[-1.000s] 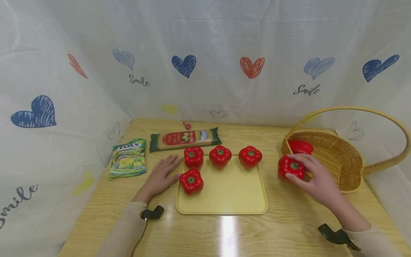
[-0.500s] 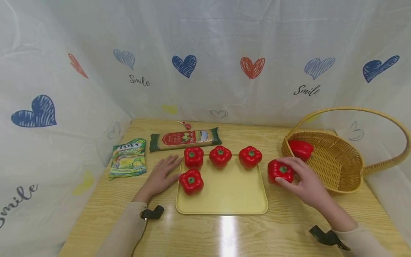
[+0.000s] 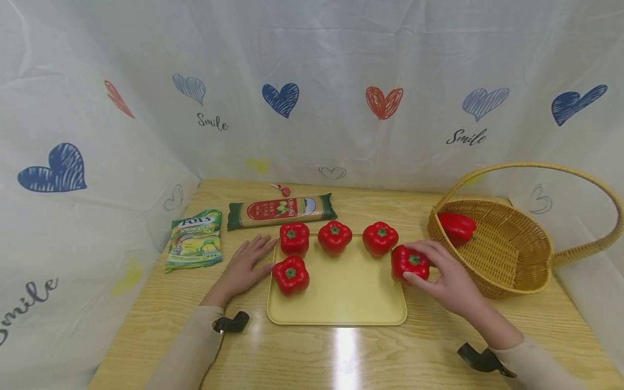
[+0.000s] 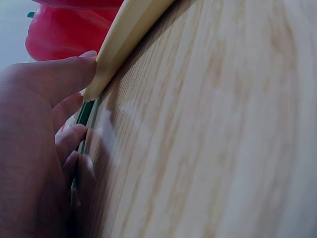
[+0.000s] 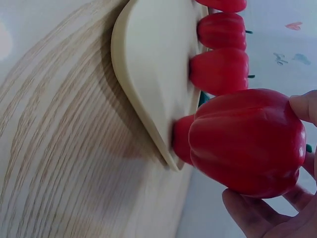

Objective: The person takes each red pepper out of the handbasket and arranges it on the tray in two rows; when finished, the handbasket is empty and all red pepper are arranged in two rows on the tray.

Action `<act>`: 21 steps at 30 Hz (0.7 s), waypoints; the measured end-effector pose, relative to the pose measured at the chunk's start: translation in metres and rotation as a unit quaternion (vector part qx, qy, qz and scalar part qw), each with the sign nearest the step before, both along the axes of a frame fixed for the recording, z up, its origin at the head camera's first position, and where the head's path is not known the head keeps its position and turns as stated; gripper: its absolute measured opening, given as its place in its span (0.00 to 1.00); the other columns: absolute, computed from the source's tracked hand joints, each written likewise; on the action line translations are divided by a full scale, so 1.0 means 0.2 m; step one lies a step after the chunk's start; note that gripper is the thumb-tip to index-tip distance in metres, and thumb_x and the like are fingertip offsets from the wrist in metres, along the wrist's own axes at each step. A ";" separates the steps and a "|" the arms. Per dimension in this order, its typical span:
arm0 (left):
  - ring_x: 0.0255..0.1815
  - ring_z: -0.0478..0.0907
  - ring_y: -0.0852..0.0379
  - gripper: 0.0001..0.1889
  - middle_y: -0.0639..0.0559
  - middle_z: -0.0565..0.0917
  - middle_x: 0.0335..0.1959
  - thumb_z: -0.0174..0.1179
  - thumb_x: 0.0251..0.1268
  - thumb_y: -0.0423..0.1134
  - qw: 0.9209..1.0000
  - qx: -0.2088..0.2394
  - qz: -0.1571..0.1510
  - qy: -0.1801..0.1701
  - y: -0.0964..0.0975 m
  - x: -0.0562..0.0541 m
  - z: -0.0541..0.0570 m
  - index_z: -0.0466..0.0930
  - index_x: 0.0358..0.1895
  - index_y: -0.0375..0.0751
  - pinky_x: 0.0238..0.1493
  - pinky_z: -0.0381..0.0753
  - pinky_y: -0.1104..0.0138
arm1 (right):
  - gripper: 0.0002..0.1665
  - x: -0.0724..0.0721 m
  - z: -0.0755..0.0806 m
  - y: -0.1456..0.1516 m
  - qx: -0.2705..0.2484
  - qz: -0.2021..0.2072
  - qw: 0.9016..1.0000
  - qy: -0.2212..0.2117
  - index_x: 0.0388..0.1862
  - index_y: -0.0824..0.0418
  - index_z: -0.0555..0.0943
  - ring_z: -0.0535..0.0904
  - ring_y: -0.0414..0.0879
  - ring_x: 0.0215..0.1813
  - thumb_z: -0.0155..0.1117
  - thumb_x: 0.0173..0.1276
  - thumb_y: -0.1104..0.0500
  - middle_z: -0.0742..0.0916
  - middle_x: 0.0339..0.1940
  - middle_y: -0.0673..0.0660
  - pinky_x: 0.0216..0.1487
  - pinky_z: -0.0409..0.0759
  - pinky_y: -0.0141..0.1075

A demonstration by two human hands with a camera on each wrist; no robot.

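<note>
A red bell pepper [image 3: 408, 263] with a green stem is gripped from above by my right hand [image 3: 446, 279], over the right edge of the yellow tray [image 3: 351, 298]. The right wrist view shows this bell pepper [image 5: 247, 144] raised clear of the tabletop, the thumb and fingers around its stem end. My left hand [image 3: 247, 266] lies spread on the table along the tray's left rim, its thumb at the rim in the left wrist view. Several more red peppers stand on the tray, among them a front-left pepper [image 3: 291, 275] and a back-right pepper [image 3: 380, 238].
To the right stands a wicker basket [image 3: 536, 265] with a tall handle and one red pepper [image 3: 457, 227] inside. Behind the tray lie a pasta packet [image 3: 280, 211] and a lollipop [image 3: 285, 191]. A green sweets bag [image 3: 195, 240] lies at the left.
My right hand has carried the bell pepper leftward from the basket's rim to the tray's right edge. The left hand has stayed in place.
</note>
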State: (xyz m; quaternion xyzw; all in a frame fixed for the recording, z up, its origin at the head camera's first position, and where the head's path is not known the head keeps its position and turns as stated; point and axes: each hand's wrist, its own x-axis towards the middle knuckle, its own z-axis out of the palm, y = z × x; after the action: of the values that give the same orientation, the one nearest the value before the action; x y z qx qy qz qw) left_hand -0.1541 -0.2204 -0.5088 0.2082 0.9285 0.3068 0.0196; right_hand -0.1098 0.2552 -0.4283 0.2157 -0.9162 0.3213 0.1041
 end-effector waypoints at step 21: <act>0.83 0.49 0.41 0.34 0.44 0.62 0.80 0.58 0.74 0.53 1.000 -0.001 -0.003 0.008 0.00 0.00 0.00 0.64 0.79 0.48 0.81 0.40 0.46 | 0.34 -0.02 -0.04 -0.18 -0.010 0.039 0.999 -0.023 0.66 0.51 0.79 0.80 0.49 0.60 0.80 0.60 0.53 0.81 0.62 0.51 0.53 0.87 0.48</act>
State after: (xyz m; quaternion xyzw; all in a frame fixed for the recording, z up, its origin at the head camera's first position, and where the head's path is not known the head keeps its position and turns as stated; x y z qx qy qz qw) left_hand -0.1543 -0.2205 -0.5087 0.2129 0.9284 0.3041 0.0136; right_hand -0.1136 0.2183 -0.4370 0.2424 -0.9059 0.3395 0.0731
